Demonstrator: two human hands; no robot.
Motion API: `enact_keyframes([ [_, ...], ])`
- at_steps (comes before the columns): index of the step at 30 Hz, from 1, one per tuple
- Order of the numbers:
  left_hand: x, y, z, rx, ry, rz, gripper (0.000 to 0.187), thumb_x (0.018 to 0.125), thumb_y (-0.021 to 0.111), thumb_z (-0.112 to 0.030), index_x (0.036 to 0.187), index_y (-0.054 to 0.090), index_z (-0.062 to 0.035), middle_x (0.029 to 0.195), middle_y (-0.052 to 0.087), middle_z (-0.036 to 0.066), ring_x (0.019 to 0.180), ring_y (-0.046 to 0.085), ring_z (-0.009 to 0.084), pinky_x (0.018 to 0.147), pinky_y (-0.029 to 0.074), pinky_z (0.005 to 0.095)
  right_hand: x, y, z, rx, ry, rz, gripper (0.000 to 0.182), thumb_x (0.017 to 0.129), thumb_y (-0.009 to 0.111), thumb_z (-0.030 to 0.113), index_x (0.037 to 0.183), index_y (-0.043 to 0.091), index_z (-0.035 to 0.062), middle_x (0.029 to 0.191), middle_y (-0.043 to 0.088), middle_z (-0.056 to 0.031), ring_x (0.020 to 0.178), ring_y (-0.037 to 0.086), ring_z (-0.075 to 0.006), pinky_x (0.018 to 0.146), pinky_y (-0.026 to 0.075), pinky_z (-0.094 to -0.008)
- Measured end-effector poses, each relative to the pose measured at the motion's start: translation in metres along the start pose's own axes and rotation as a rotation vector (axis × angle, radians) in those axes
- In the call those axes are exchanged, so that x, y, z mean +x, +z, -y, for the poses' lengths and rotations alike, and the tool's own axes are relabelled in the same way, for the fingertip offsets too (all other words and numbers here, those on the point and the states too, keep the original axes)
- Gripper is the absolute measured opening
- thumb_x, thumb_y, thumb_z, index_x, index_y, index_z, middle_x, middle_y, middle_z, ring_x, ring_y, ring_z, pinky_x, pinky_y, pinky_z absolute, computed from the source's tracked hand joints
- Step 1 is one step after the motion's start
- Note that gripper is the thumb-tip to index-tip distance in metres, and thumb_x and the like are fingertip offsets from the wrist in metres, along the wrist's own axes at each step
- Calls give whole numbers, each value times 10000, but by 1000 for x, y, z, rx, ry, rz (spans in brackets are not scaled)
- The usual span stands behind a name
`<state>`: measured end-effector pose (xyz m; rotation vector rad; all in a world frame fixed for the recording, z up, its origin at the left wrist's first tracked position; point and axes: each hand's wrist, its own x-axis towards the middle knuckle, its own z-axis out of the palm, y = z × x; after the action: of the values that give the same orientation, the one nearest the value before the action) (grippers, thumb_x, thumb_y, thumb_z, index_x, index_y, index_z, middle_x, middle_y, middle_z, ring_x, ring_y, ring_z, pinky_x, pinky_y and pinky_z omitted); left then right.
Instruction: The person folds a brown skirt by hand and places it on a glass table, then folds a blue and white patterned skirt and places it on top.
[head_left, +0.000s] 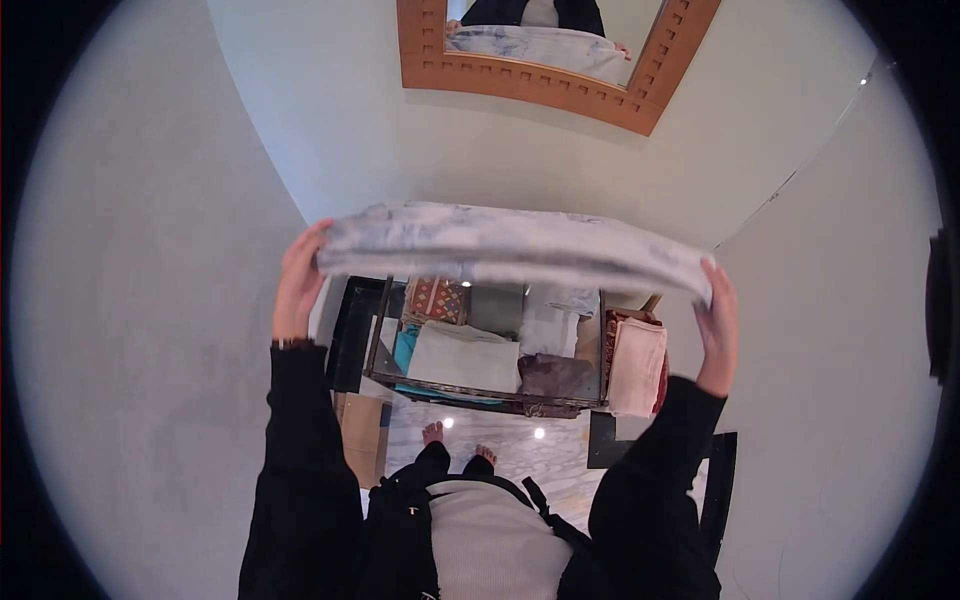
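A folded white cloth with a pale blue-grey pattern [510, 235] is stretched lengthwise between my two hands, slightly blurred. My left hand [300, 275] grips its left end, and my right hand [717, 315] grips its right end. Below the cloth stands a dark-framed glass-topped table [485, 398], partly covered by it. Folded cloths show in the table: an orange patterned one [436, 300], a large white one [462, 357] and a dark brown one [556, 374].
A wood-framed mirror [520, 96] hangs on the wall ahead and reflects the held cloth. Right of the table lies a folded pink cloth [638, 365]. A cardboard box [361, 435] is at the lower left. My bare feet [433, 433] stand on the marble floor [520, 420].
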<state>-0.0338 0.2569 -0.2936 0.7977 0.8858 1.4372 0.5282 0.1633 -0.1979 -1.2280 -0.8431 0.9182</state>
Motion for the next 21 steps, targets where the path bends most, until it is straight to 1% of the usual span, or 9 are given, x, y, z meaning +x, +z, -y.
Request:
enact_keyframes([
  [2, -40, -9, 18, 118, -24, -7, 269, 862, 534, -11, 1121, 608, -12, 1090, 604, 74, 998, 588, 157, 856, 497, 296, -31, -30, -28, -57, 95, 50, 303, 910, 621, 206, 1132, 555, 10, 1081, 629, -74, 970, 607, -129, 839, 485, -273],
  [4, -75, -34, 57, 244, -52, -31, 255, 828, 533, 17, 1060, 635, -15, 1071, 606, 52, 964, 589, 145, 853, 491, 295, -63, -55, -72, -167, 203, -13, 282, 889, 645, 226, 1076, 575, 27, 1021, 639, -47, 849, 615, -113, 706, 487, -268],
  [6, -112, -62, 104, 442, -174, -73, 225, 815, 528, 8, 970, 686, -30, 970, 628, 18, 874, 568, 114, 755, 463, 245, -93, -92, -134, -304, 225, 41, 271, 893, 640, 204, 1085, 574, 24, 1011, 656, -63, 801, 625, -111, 636, 488, -260],
  [7, -130, -68, 127, 407, -190, -92, 231, 809, 522, 6, 947, 703, -35, 901, 631, 3, 824, 544, 76, 685, 425, 209, -111, -97, -155, -335, 334, -19, 264, 893, 642, 194, 1087, 575, 27, 986, 665, -65, 780, 625, -105, 614, 486, -255],
  [9, -154, -108, 181, 515, -335, -114, 274, 806, 515, 15, 971, 725, -47, 869, 640, -14, 723, 484, 50, 613, 371, 195, -140, -117, -210, -332, 482, -39, 257, 895, 643, 184, 1090, 577, 31, 925, 677, -63, 735, 624, -96, 577, 481, -247],
  [12, -183, -116, 218, 653, -251, -143, 286, 800, 518, 21, 990, 723, -40, 896, 657, 2, 725, 499, 57, 628, 383, 202, -167, -145, -281, -242, 562, 4, 326, 892, 656, 195, 1136, 549, 8, 872, 684, -76, 713, 629, -100, 576, 475, -229],
  [15, -191, -111, 216, 649, -322, -215, 273, 794, 514, 27, 962, 723, -23, 918, 672, 35, 789, 557, 89, 691, 420, 223, -179, -151, -283, -247, 599, 7, 362, 887, 666, 201, 1158, 536, -1, 818, 672, -58, 657, 597, -86, 544, 447, -215],
  [19, -189, -107, 205, 708, -312, -122, 255, 787, 522, 26, 947, 718, -14, 914, 678, 50, 835, 585, 123, 741, 439, 252, -181, -172, -285, -389, 733, 113, 364, 884, 669, 206, 1155, 534, 4, 715, 624, -10, 560, 519, -61, 511, 419, -211],
  [21, -185, -119, 208, 737, -356, -101, 256, 779, 523, 29, 944, 715, -13, 929, 681, 61, 832, 590, 141, 757, 444, 267, -183, -140, -246, -393, 706, 26, 363, 880, 674, 210, 1153, 543, 8, 708, 613, 9, 550, 502, -55, 512, 417, -221],
])
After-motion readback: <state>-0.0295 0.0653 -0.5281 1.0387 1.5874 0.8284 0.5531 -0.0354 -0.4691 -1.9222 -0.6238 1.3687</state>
